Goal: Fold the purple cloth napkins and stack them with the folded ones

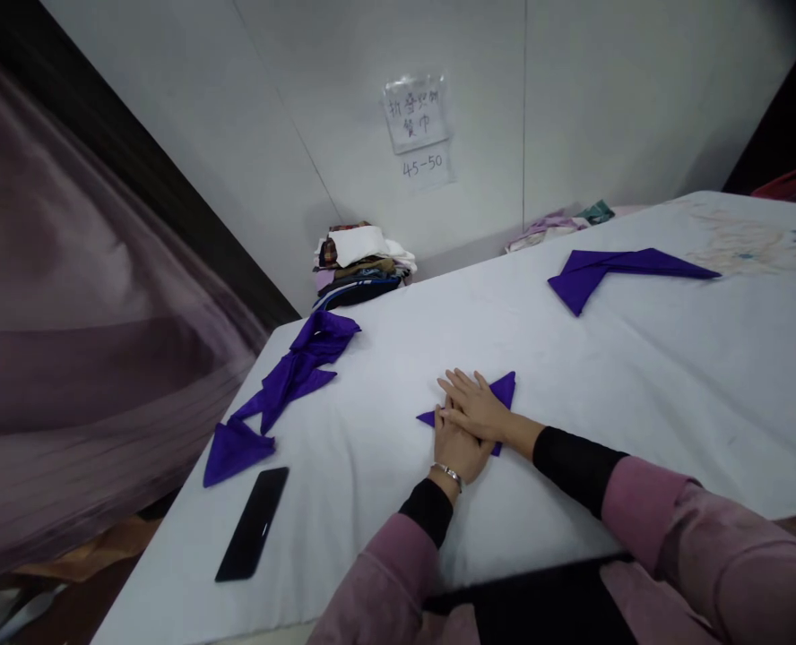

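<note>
A folded purple cloth napkin (pixel 505 389) lies on the white-covered surface (pixel 398 555), mostly hidden beneath both hands, with pointed corners showing at the left, upper right and bottom. My left hand (pixel 458 445), with a bracelet at the wrist, rests flat on it. Across its fingers lies my right hand (pixel 477 405), palm down with the fingers stretched out. Both hands look pressed on the cloth, one over the other; neither grips it.
Crumpled purple cloths (pixel 297 376) lie along the left edge, near a black phone (pixel 254 524). Another folded purple napkin (pixel 606 264) is at the back right. Stacked clothes (pixel 361 264) stand by the wall, below a handwritten sign (pixel 417 116). A pink curtain (pixel 89 340) hangs at left.
</note>
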Demonstrator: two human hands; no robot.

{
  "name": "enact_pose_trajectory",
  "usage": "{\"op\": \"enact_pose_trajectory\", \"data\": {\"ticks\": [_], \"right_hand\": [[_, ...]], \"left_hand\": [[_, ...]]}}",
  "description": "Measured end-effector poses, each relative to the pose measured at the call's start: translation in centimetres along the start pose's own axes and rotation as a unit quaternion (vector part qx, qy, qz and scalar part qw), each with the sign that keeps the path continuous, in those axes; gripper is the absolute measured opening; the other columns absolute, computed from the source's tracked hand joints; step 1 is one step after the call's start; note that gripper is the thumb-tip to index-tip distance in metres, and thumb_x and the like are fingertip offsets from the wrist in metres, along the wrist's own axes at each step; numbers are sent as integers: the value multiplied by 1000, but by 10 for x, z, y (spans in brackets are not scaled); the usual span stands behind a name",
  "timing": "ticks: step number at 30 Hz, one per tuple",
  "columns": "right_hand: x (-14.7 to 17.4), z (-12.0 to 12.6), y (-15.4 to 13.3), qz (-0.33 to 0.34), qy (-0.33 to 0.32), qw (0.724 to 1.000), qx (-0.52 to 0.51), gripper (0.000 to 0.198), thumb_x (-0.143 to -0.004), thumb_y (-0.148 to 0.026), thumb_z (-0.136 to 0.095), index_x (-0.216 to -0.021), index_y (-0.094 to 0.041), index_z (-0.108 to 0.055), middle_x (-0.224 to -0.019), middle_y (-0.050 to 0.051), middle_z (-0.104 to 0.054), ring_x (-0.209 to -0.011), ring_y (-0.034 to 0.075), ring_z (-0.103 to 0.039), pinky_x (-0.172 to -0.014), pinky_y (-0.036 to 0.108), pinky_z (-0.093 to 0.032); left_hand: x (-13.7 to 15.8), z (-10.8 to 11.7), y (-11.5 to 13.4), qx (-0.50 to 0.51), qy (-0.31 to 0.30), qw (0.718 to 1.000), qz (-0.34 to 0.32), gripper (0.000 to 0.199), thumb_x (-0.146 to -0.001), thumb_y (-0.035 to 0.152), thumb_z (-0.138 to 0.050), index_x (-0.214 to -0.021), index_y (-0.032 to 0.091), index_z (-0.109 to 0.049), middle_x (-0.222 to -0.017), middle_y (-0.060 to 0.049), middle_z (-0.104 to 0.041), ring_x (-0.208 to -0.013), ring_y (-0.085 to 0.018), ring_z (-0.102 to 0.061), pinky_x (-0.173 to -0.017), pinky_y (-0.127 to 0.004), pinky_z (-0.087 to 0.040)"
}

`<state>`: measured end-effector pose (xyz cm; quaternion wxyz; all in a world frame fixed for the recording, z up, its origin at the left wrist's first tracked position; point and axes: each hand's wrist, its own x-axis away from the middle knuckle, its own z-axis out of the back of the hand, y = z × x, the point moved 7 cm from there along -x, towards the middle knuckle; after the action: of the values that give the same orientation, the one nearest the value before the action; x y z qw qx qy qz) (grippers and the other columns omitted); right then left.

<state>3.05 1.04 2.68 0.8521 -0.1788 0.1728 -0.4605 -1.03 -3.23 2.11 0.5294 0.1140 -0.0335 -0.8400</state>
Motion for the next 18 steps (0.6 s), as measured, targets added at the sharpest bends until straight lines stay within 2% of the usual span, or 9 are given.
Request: {"op": "enact_pose_trajectory", "data": {"ticks": [3, 7, 11, 16, 18], "right_hand": [[2, 1, 17, -26, 3, 1000, 13, 72, -89, -63, -16, -145, -18, -22, -151, 13, -18, -138, 26, -7, -108, 51, -6], [3, 4, 36, -76, 17, 995, 61, 72, -89, -63, -18, -144, -18, -26, -150, 13, -20, -138, 28, -10, -108, 51, -9], [2, 2, 41, -68, 18, 994, 89, 72, -88, -65, -18, -143, -20, -28, -150, 12, -23, -137, 28, -13, -107, 50, -11], [5, 8, 59, -139, 45, 981, 124, 73, -87, -66, -18, -142, -21, -31, -148, 14, -26, -136, 31, -17, -106, 52, -12], [5, 8, 64, -142, 44, 980, 132, 73, -86, -68, -19, -142, -22, -31, -148, 13, -27, -136, 31, -17, -106, 51, -13]], "left_hand": [[1, -6, -5, 0, -26, 999, 26, 75, -80, 53, -46, -143, 18, -24, -148, -10, -29, -137, -33, -14, -110, -54, -13], [2, -11, -8, -21, -49, 998, 44, 80, -82, 62, -35, -142, 10, -26, -148, -13, -27, -139, -29, -11, -112, -49, -11], [3, -10, -7, -32, -50, 997, 45, 81, -83, 65, -29, -141, 9, -28, -148, -13, -28, -139, -28, -11, -112, -49, -11], [3, -10, -8, -31, -43, 998, 42, 83, -83, 66, -29, -143, 9, -23, -148, -11, -28, -139, -28, -12, -113, -49, -12], [3, -12, -8, -31, -41, 998, 41, 83, -83, 66, -29, -143, 9, -22, -149, -11, -27, -139, -29, -11, -113, -49, -12]]}}
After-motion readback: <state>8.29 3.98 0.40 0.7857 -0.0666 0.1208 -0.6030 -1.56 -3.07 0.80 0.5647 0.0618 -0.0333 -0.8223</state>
